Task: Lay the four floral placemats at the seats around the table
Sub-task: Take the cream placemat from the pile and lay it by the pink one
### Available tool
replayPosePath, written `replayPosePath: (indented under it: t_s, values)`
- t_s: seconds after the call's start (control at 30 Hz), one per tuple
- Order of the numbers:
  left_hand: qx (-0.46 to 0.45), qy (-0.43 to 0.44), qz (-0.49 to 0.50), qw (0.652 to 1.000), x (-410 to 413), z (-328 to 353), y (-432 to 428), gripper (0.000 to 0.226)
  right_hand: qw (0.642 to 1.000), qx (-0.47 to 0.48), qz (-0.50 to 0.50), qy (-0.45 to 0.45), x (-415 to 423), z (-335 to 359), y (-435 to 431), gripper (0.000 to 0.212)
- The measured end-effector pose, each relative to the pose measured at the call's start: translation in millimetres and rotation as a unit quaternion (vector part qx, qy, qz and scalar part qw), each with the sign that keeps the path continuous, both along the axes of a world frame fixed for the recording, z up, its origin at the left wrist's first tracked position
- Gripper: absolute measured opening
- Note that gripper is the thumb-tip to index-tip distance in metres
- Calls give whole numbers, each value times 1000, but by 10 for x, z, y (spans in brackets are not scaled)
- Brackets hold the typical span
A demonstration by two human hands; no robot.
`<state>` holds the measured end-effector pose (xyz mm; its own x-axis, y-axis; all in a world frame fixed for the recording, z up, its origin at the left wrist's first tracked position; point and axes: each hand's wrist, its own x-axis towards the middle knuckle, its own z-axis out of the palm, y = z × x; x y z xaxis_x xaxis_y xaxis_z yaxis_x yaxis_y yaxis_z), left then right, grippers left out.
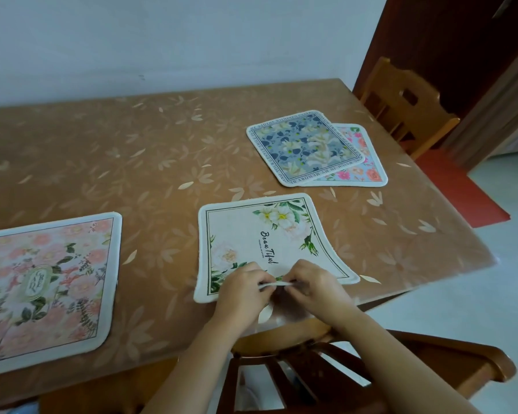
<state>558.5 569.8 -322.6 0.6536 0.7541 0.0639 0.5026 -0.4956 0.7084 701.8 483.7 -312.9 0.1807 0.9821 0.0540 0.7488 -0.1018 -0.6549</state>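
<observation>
A white placemat (260, 234) printed with flowers and the word "Beautiful" lies near the table's front edge. My left hand (243, 289) and my right hand (313, 283) both pinch its near edge, which is lifted a little off the table. A pink floral placemat (45, 282) lies flat at the front left. At the far right a blue-grey floral placemat (304, 146) rests on top of a light blue placemat with pink flowers (362, 165), covering most of it.
The table (132, 162) wears a brown leaf-patterned cover and stands against a white wall. A dark wooden chair (326, 372) sits right under my arms at the front edge. A lighter wooden chair (407, 106) stands at the table's right end.
</observation>
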Motion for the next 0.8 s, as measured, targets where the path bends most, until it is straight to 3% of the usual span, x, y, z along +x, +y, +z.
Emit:
replayPosePath:
  t_s: [0.33,0.5,0.8]
  values:
    - [-25,-12,-24,999,-234,27,125,10,998,38,-50,18,217,9,-77,9]
    - [-70,-82,5,994,-307,3,113,11,994,27,-101,38,324,-16,-220,13]
    - [-47,-145,-17,988,-47,166,-36,8,995,68,-39,61,35,143,-99,13]
